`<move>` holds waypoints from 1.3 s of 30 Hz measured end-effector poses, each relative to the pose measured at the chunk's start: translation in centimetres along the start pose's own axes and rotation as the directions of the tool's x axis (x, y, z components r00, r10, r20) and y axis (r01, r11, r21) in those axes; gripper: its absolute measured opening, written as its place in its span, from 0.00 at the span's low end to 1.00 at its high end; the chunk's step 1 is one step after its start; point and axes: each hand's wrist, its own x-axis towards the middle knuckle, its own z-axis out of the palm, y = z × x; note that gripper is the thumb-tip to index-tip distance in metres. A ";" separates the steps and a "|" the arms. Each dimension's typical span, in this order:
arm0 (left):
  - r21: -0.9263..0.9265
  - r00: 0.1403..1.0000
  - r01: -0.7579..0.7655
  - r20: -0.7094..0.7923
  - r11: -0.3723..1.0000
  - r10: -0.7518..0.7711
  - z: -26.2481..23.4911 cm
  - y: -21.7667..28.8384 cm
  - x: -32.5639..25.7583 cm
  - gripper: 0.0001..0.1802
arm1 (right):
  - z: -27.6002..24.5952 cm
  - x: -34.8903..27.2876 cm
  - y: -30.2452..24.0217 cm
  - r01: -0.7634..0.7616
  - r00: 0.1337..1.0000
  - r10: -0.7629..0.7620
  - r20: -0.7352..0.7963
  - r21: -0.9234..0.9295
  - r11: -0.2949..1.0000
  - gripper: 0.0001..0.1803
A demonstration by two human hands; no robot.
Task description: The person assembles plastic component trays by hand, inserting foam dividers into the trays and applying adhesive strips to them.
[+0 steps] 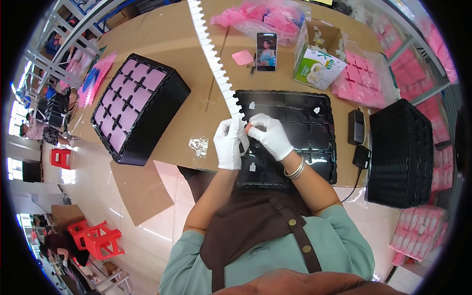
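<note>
White paper formed the notched label strip (211,54) that ran from the top of the view down to your gloved left hand (227,145), whose fingers were curled closed around its lower part. Your gloved right hand (271,135) was bent in beside it, thumb and fingertips drawn nearly together at the strip's edge; whether they gripped a piece of it, you could not tell. Below both hands lay a black plastic compartment tray (295,125), with small white tags (252,167) on it. To your left stood a tray stack topped with pink panels (142,81); to your right, a stack of black trays (400,152). Beyond the tray, a smartphone (266,51) stood near a green-and-white carton (319,67) on the cardboard-covered table (167,29).
</note>
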 end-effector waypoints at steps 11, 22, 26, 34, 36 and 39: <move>0.119 0.999 -0.041 -0.030 0.992 0.045 -5.2 0.1 3.2 0.10 | -10.8 -7.0 -2.5 -0.029 0.992 -0.028 -0.119 -0.456 0.890 0.02; 0.059 0.997 0.050 -0.068 0.997 -0.046 -5.6 -1.6 3.7 0.08 | -13.0 -14.9 4.6 -0.388 0.922 0.077 -0.380 -0.899 0.202 0.03; 0.088 0.998 0.034 -0.063 0.996 -0.028 -6.1 -2.6 3.4 0.09 | -13.1 -15.0 4.8 -0.375 0.926 0.069 -0.370 -0.893 0.247 0.02; 0.140 0.998 -0.038 -0.042 0.989 0.045 -8.2 -2.8 4.3 0.10 | -17.0 -16.7 5.6 -0.299 0.881 0.129 -0.455 -0.324 0.898 0.05; 0.169 0.999 -0.033 -0.018 0.985 0.037 -9.1 -2.7 5.0 0.12 | -17.3 -14.0 4.6 -0.402 0.842 0.236 -0.485 -0.273 0.874 0.03; 0.130 0.997 0.054 0.044 0.990 -0.061 -10.4 -3.7 6.9 0.17 | -17.8 -8.2 5.8 -0.367 0.860 0.096 -0.501 -0.477 0.798 0.06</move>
